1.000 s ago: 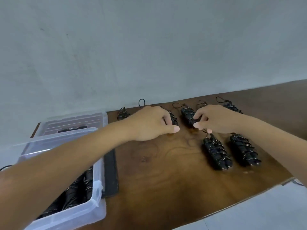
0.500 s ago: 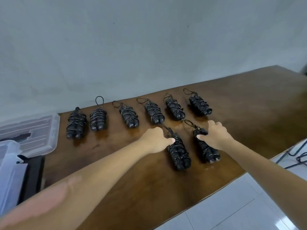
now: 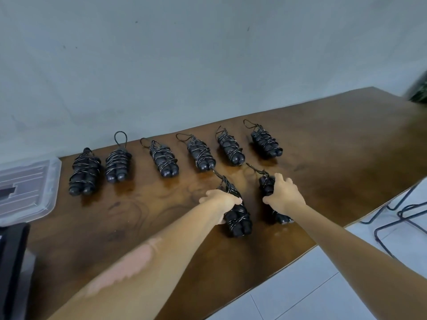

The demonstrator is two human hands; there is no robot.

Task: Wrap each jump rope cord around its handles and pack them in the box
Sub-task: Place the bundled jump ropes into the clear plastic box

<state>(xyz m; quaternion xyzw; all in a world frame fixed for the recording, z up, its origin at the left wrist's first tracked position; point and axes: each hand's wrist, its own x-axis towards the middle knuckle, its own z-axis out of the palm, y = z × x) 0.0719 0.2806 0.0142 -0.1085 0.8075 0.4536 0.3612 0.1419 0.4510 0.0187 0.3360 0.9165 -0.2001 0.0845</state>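
Observation:
Several black jump ropes, each with its cord wound round its handles, lie on the brown table (image 3: 323, 139). Most form a back row, from the leftmost bundle (image 3: 84, 175) to the rightmost bundle (image 3: 265, 142). Two more lie nearer me. My left hand (image 3: 221, 200) grips the near left bundle (image 3: 238, 218) across its middle. My right hand (image 3: 283, 196) curls round the near right bundle (image 3: 268, 184), hiding most of it. The clear plastic box lid (image 3: 27, 185) lies at the left edge; the box itself is out of view.
A black flat object (image 3: 11, 262) sits at the lower left edge. The table's front edge runs diagonally at the right, over white floor tiles (image 3: 323, 292). Black metal chair legs (image 3: 402, 211) stand on the floor to the right.
Both hands left the back row, came toward me and closed round the two near bundles. My view swung right, so the box slid out of sight.

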